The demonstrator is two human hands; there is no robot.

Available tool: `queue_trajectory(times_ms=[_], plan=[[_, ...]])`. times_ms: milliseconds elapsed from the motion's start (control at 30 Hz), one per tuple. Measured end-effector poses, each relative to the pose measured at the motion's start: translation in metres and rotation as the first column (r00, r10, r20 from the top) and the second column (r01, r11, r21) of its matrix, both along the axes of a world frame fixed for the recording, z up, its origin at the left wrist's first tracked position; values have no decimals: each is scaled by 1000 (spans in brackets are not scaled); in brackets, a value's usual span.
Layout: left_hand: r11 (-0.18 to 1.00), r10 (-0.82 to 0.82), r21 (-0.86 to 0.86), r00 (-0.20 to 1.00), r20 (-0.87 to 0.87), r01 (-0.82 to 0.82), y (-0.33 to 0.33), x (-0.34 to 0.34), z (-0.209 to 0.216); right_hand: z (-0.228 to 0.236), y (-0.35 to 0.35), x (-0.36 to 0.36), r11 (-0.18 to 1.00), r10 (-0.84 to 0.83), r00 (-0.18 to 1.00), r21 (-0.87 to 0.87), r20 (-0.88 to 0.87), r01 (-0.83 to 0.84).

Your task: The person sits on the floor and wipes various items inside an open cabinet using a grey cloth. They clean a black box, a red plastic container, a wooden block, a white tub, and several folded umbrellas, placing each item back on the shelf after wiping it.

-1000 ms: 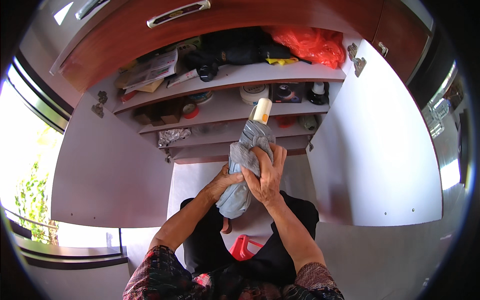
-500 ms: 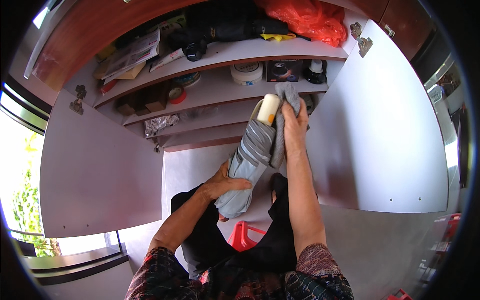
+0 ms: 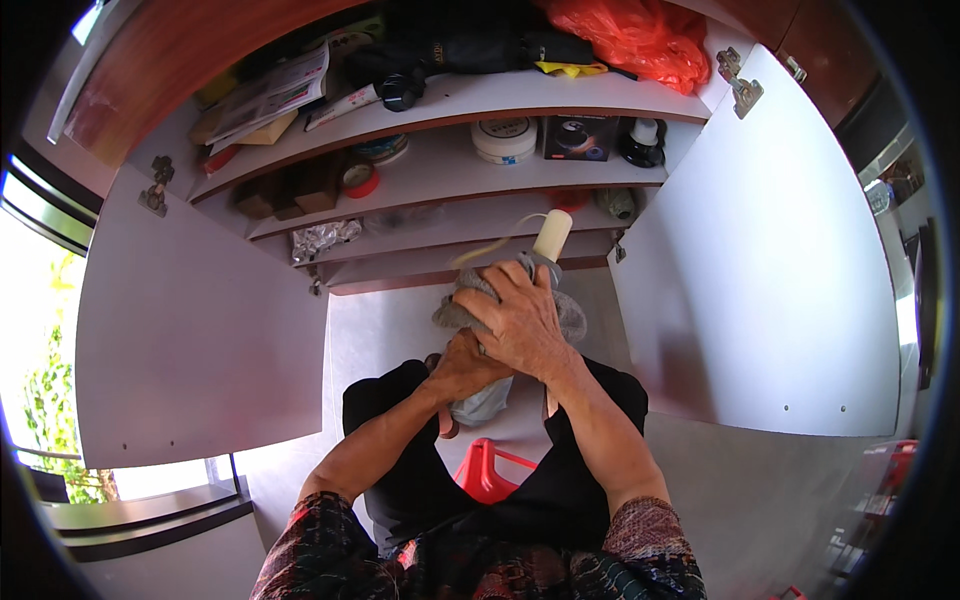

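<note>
A folded grey umbrella (image 3: 484, 402) with a cream handle (image 3: 552, 236) is held in front of the cabinet, its handle end pointing away from me. Around its middle my left hand (image 3: 466, 368) is closed. My right hand (image 3: 520, 318) lies over the upper part, its fingers bent round a grey cloth (image 3: 570, 315) that presses against the umbrella. The cloth also pokes out to the left of my right fingers. A thin strap loops off the handle. Much of the canopy is hidden behind both hands.
Two white cabinet doors (image 3: 205, 320) stand wide at left and right. On the shelves are a black umbrella (image 3: 470, 55), a red plastic bag (image 3: 640, 45), papers (image 3: 270, 95), a white tub (image 3: 503, 141) and a dark box (image 3: 580, 138). A red stool (image 3: 487, 475) shows between my knees.
My right hand has brought the cloth from beside the handle down and left onto the umbrella. My left hand has shifted up the umbrella, and the two hands now meet.
</note>
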State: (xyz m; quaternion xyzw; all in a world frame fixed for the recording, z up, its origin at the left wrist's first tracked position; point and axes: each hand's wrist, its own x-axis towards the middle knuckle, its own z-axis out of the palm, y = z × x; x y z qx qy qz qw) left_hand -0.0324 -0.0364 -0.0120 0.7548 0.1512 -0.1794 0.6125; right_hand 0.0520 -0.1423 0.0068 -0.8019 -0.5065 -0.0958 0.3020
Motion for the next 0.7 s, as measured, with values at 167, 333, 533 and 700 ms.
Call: queue_trajectory(times_ms=[167,333,533,700], plan=[[987,90,111,972,217,-116,-7,1,-13,-2,2,25,984,-178,982,1,71,178],[998,-2,58,970,243,-12,-9,-2,-9,1,-16,64,913,-405,914,43,-4,405],[936,95,-340,995,-4,-91,-11,-4,-21,-27,-41,115,574,-345,746,501,-570,648],[695,199,-668,964,-176,-265,5,11,-23,1,-46,57,535,-14,647,541,-763,649]])
